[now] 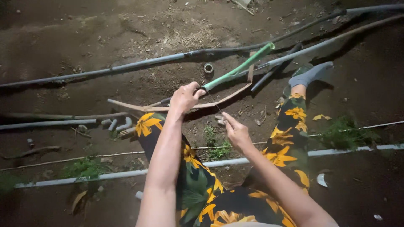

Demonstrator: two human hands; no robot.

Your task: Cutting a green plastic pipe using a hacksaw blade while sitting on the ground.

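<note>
Green pipe (237, 69) is held at its near end in the closed left hand (185, 97), rising away over the dirt, while the right hand (236, 131), fingers loosely pinched on a thin thread I can hardly see, may lose it if the long far end swings.

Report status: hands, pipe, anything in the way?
Left hand gripping green pipe end. Right hand pinching thin thread, barely visible. Grey pipes beyond, apart.
</note>
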